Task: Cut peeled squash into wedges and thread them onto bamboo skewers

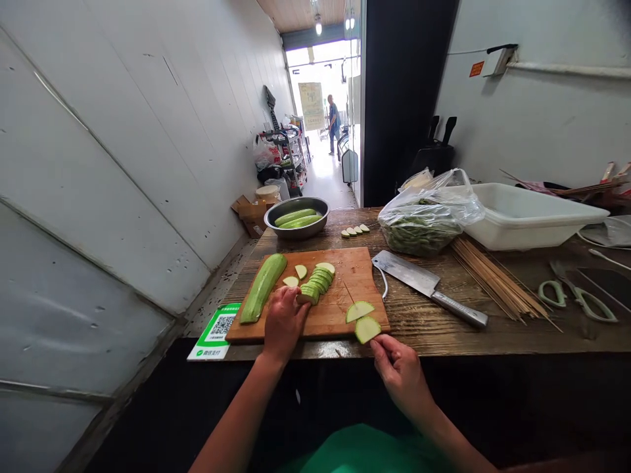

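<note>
Zucchini slices lie on the cutting board, behind it a bowl, right a cleaver.

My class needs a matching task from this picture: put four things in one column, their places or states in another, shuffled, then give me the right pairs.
Things
1. Cleaver
2. Scissors
3. Grey bowl
4. Nearest skewered zucchini slices

Places and states
A. Containing whole zucchini
B. Held in the right hand
C. Between the cutting board and the wooden skewers
D. To the right of the wooden skewers

Pairs: 1-C, 2-D, 3-A, 4-B
</note>
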`<state>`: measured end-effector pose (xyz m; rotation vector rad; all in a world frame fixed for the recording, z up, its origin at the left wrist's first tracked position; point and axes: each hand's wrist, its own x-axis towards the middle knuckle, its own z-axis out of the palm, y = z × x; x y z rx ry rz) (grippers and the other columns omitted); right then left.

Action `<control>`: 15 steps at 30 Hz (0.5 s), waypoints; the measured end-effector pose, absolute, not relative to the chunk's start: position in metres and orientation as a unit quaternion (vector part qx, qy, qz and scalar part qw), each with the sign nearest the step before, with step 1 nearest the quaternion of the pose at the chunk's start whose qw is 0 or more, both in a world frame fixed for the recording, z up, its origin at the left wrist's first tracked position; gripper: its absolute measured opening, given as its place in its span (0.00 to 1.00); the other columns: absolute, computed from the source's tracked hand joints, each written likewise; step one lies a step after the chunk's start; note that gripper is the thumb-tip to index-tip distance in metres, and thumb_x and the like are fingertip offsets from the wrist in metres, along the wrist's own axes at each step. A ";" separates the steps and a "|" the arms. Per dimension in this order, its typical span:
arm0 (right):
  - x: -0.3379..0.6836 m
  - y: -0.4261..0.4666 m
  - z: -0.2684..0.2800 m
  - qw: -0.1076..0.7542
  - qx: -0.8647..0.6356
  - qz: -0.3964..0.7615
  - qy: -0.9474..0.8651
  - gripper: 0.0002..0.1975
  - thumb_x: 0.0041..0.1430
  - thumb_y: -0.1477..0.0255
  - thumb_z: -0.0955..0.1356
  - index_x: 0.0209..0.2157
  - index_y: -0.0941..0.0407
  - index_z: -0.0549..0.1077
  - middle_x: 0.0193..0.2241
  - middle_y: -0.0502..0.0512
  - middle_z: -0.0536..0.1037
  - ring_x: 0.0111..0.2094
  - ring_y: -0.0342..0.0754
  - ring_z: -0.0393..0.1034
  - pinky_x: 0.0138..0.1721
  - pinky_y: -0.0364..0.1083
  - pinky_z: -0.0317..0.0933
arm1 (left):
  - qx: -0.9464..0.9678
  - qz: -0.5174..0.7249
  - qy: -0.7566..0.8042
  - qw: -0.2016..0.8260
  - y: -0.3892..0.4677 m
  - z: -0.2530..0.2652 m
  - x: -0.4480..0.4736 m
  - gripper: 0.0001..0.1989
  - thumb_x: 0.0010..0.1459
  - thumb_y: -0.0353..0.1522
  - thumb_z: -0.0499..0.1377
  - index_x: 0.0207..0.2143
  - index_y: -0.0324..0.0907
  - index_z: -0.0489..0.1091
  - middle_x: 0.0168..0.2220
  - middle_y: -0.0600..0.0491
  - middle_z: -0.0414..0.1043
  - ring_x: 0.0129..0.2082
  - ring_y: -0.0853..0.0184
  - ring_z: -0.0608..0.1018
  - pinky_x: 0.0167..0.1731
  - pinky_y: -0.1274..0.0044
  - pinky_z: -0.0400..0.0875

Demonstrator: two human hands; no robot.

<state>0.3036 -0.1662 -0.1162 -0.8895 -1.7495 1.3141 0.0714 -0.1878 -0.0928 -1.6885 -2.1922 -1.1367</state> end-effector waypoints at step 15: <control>0.306 -0.158 -0.120 0.395 -0.353 0.501 -0.685 0.16 0.59 0.63 0.59 0.23 0.58 0.65 0.18 0.47 0.59 0.18 0.39 0.49 0.18 0.39 0.44 | -0.561 -0.373 -0.735 0.076 -0.186 -0.089 0.072 0.13 0.50 0.32 0.56 0.41 0.42 0.64 0.40 0.48 0.67 0.37 0.61 0.72 0.38 0.71 0.66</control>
